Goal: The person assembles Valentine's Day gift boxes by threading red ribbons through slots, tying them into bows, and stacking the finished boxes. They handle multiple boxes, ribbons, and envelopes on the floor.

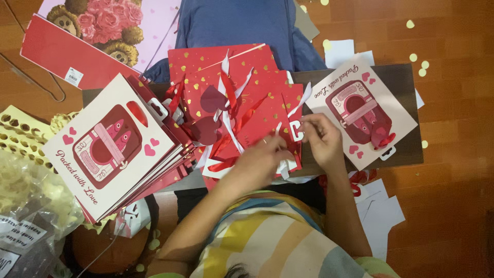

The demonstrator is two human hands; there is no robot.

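Nearest the camera: a striped sleeve and shoulder [267, 237] in yellow, grey and blue, both forearms reaching up-frame.

Left hand [260, 162] lies knuckles-up on the red gift bags [242, 98], fingers curled onto a white ribbon strip [282, 164]; grip looks pinched, though the fingertips are partly hidden. Right hand [320, 138] pinches the white handle tab [297, 129] at the bags' right edge, thumb and forefinger closed on it.

The red bags lie flat in a loose, overlapping pile, mid-table, gold hearts on them, red and white ribbons [229, 98] strewn across. Long axis of the pile runs roughly up-frame, tilted a little to the right; the handle ends face right and down toward the hands.

Left of the pile, touching it: a fanned stack of cream cards [110, 146], heart and tin picture on top, long axis slanting lower-left to upper-right. Right of the hands, just beside: a single cream card [360, 110], tilted likewise, lying on the dark table [406, 87].

Open room is slight: bare table shows only at the right edge and top right corner.

Far-left: perforated yellow sheets [20, 134], a plastic bag [31, 216]. Beyond the table: blue cloth [236, 23], a large bear-and-roses bag [98, 25]. Floor is reddish-brown tile [453, 154], dotted with pale paper circles and white scraps [383, 211].
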